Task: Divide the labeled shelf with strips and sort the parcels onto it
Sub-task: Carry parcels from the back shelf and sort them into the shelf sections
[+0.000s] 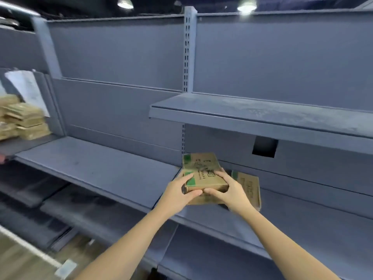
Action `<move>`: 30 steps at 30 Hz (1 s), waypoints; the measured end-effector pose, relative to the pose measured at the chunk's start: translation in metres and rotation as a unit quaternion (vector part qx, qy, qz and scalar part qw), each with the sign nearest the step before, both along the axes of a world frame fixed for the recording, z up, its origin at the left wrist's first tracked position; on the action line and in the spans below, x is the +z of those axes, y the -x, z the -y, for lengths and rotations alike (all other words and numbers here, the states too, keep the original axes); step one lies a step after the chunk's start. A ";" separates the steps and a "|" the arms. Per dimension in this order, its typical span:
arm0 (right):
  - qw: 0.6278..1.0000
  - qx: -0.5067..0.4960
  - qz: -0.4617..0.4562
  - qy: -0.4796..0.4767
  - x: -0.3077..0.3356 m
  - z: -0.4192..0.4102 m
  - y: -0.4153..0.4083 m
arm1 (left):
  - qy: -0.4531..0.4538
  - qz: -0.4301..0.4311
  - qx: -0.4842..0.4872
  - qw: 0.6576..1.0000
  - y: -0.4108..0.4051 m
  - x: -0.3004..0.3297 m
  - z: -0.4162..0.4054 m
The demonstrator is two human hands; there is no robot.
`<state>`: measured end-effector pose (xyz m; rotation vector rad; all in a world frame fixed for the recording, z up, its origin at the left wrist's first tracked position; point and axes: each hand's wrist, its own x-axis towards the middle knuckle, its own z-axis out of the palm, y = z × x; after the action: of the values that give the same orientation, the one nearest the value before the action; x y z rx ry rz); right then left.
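hands: 2, left hand [179, 190] and right hand [230, 190], fingers curled on top parcel [203, 176] | parcels here: 3 counted, top one on a second parcel [198, 160], flat parcel [249, 186] beside | on grey shelf [302, 215] | far left: parcel stack [24, 120], count unclear

grey-blue metal back panels [121, 57], slotted upright post [187, 53], two ceiling lamps [246, 6] glowing, wood-look floor [18, 259] lower left.

The blurred stack of tan cardboard parcels [22, 120] at far left is cut by the frame edge; their printing is unreadable, as is the white paper sheet [28, 89] behind them.
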<state>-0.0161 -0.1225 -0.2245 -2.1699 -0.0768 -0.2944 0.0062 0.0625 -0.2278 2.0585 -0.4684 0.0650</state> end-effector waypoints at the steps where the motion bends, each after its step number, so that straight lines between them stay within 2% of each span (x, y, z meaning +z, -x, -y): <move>1: 1.000 0.030 0.004 -0.008 -0.001 -0.023 0.003 | 0.006 0.000 0.024 1.000 0.013 0.000 -0.024; 5: 0.987 0.159 0.005 -0.037 -0.007 -0.131 0.010 | -0.002 0.021 0.135 0.991 0.064 -0.001 -0.130; 8: 0.965 0.257 0.010 -0.049 -0.003 -0.226 0.017 | -0.005 0.029 0.235 0.971 0.102 0.000 -0.217; 13: 0.918 0.393 0.029 -0.056 0.010 -0.391 0.024 | -0.033 0.069 0.384 0.920 0.158 0.016 -0.355; 17: 0.874 0.482 0.028 -0.056 0.015 -0.521 0.021 | -0.044 0.075 0.467 0.880 0.183 0.018 -0.462; 24: 0.822 0.561 0.042 -0.093 0.023 -0.743 -0.011 | -0.059 0.075 0.547 0.831 0.174 0.032 -0.655; 30: 0.808 0.574 0.054 -0.123 0.042 -0.890 -0.068 | -0.096 0.081 0.548 0.827 0.125 0.067 -0.796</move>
<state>0.0518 0.7675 -0.1829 -1.4963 -1.2832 0.2721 -0.1187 0.8587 -0.1613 2.2684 0.6991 0.9110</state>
